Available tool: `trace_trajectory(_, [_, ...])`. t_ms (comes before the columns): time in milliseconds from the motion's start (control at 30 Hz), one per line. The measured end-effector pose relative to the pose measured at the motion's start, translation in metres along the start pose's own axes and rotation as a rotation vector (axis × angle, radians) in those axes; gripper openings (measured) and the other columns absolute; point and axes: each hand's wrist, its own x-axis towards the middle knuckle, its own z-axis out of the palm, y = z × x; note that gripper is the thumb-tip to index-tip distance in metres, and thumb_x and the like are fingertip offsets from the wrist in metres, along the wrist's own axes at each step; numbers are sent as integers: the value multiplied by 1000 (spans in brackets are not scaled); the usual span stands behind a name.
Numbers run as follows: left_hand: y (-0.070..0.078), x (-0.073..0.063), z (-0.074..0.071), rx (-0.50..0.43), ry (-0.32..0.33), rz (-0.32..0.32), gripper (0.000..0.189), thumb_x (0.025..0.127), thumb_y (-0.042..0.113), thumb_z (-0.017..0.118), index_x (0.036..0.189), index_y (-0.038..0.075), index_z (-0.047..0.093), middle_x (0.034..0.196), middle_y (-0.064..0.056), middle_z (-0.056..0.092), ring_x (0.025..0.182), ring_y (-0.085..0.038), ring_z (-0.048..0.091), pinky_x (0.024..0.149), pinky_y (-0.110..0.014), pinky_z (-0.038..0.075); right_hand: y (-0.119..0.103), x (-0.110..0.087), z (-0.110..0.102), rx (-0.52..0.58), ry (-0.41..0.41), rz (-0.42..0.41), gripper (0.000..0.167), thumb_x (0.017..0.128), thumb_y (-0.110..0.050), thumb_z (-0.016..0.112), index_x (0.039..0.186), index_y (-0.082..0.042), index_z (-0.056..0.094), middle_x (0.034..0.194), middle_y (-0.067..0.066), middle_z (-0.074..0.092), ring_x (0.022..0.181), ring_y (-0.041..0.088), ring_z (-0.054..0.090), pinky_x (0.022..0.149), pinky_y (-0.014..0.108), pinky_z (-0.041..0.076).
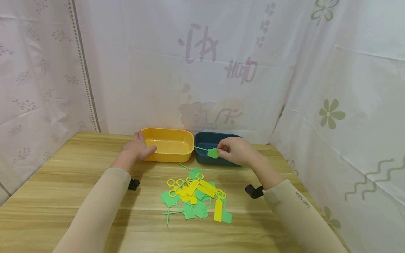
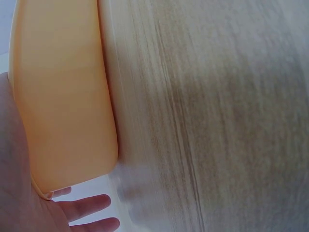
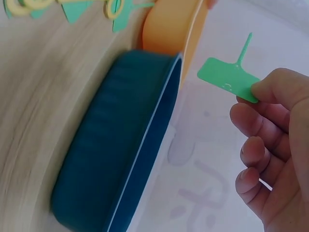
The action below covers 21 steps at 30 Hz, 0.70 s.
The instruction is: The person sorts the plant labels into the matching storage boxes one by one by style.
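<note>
Your right hand [image 1: 235, 150] pinches one green tag [image 3: 226, 79] between the thumb and the curled fingers, and this tag is above the dark blue bin [image 1: 206, 160]. Your left hand [image 1: 134, 147] is opened, its fingers almost straight, and only touches the left end of the yellow bin [image 1: 167, 157]. Nearer to you, loose green tags [image 1: 170, 200] and yellow tags [image 1: 218, 209] lie mixed together on the tabletop [image 1: 148, 239].
</note>
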Motion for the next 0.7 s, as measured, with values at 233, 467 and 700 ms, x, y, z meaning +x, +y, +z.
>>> trace_trajectory(233, [-1,2,1,-10,2,-2,113,106,65,40,167,-17,-6,178,-40,0,122,-60,66,104,-70,53,23,6,-2,40,39,102,20,107,-27,66,111,-14,80,101,0,80,87,16,70,86,44,62])
trace_trajectory(467, [-1,3,2,-7,-6,-4,113,106,66,40,168,-17,-6,178,-39,0,119,-61,66,104,-72,53,44,9,3,12,105,178,22,108,-26,63,113,-12,80,104,4,81,90,21,72,89,47,61])
trace_trajectory(700, [-1,3,2,-8,-1,-4,113,106,66,40,168,-17,-7,178,-39,1,117,-60,67,102,-72,53,56,11,6,-8,124,262,23,110,-27,62,115,-11,78,107,8,80,92,25,72,89,49,60])
